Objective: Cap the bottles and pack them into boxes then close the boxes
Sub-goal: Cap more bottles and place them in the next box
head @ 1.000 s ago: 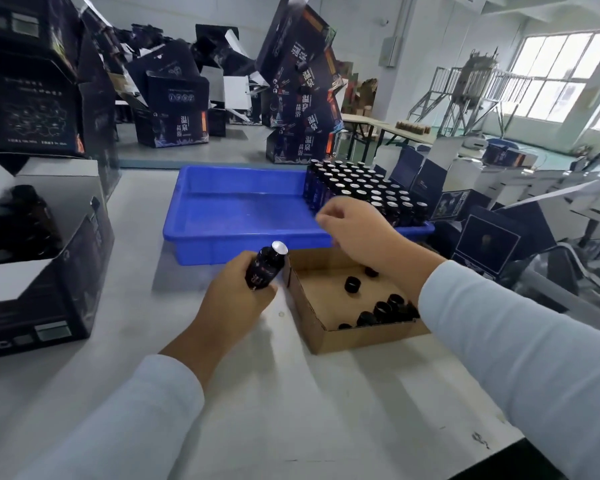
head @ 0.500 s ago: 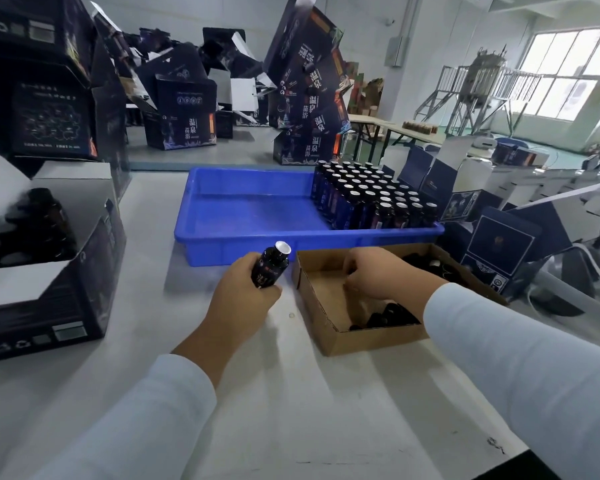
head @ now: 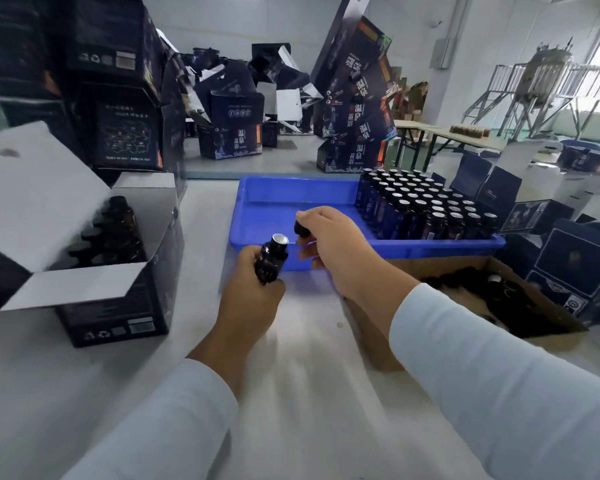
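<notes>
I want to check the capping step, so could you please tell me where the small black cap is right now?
In the head view, the small black cap is pinched in the right hand, just right of the foil-topped dark bottle that the left hand holds.

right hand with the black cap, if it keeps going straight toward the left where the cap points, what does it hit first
Most likely the silver mouth of the bottle gripped by the left hand. The right hand pinches the black cap just up and right of it, though depth is unclear.
</notes>
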